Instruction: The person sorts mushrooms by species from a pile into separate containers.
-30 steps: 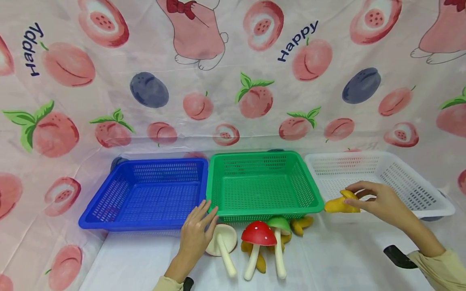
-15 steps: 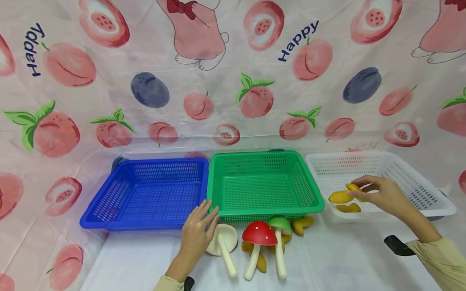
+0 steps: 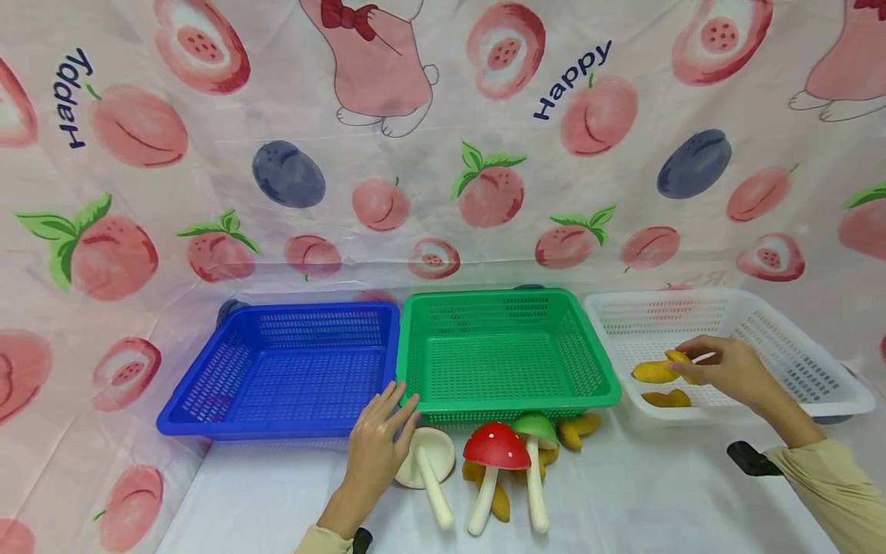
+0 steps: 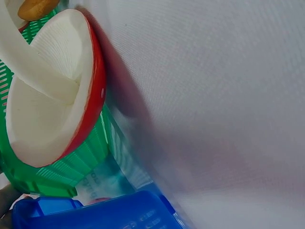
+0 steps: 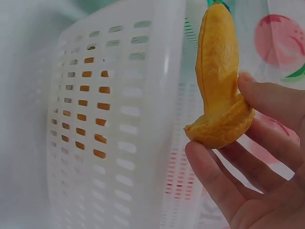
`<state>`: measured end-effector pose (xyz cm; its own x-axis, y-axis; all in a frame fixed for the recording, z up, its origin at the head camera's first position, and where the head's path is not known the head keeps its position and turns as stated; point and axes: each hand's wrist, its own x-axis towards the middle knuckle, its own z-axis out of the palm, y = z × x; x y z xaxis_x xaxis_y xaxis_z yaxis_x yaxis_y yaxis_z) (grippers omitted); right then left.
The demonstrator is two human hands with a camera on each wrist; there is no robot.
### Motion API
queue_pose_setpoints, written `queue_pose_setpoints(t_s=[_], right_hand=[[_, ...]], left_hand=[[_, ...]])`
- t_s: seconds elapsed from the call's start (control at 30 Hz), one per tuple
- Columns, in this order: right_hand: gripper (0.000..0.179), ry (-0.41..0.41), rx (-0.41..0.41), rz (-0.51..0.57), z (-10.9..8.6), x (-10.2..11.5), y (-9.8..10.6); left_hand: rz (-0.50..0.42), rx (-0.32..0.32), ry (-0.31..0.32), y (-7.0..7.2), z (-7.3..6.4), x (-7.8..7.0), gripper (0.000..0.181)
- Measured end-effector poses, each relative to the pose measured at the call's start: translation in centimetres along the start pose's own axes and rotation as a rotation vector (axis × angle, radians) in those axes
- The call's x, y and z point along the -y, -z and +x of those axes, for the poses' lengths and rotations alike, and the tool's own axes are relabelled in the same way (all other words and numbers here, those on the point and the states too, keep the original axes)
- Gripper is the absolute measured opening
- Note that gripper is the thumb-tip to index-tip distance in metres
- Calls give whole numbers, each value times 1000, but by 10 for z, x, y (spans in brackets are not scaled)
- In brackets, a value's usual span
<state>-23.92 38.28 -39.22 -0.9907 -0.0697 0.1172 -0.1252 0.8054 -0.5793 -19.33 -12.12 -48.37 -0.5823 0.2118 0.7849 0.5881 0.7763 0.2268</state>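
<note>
My right hand [image 3: 730, 371] pinches a yellow bunch of two small bananas [image 5: 218, 71] between thumb and fingers, over the white basket [image 3: 817, 408]. In the right wrist view one banana points up and the other sideways, both dark-tipped. A second small banana bunch [image 3: 667, 398] lies in that basket near its front wall. My left hand [image 3: 374, 440] rests with extended fingers where the blue basket [image 3: 277, 428] meets the green basket [image 3: 512, 404]. Beside it lies a toy mushroom [image 3: 432, 481], its pale underside up; the left wrist view shows its red cap edge [image 4: 97, 90].
In front of the green basket lie a red-capped toy mushroom [image 3: 496, 446] and a green-capped one [image 3: 535, 431]. Ochre banana pieces [image 3: 500, 504] show beneath them, with another banana bunch [image 3: 580, 428] to their right. A fruit-print cloth [image 3: 429, 154] hangs behind the baskets.
My right hand has moved the banana bunch from the white basket's front rim inward over its interior, uncovering the bunch lying inside. The left hand has stayed in place. The view has shifted slightly.
</note>
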Motion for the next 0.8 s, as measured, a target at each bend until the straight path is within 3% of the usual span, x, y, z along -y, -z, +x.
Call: queue_pose_setpoints(t_s=[0.43, 0.8], right_hand=[[47, -19, -64, -33, 10, -16, -17], [49, -43, 33, -128, 21, -25, -29]], left_hand=[[6, -2, 3, 0, 1, -1, 29], [3, 4, 7, 1, 1, 0, 30]])
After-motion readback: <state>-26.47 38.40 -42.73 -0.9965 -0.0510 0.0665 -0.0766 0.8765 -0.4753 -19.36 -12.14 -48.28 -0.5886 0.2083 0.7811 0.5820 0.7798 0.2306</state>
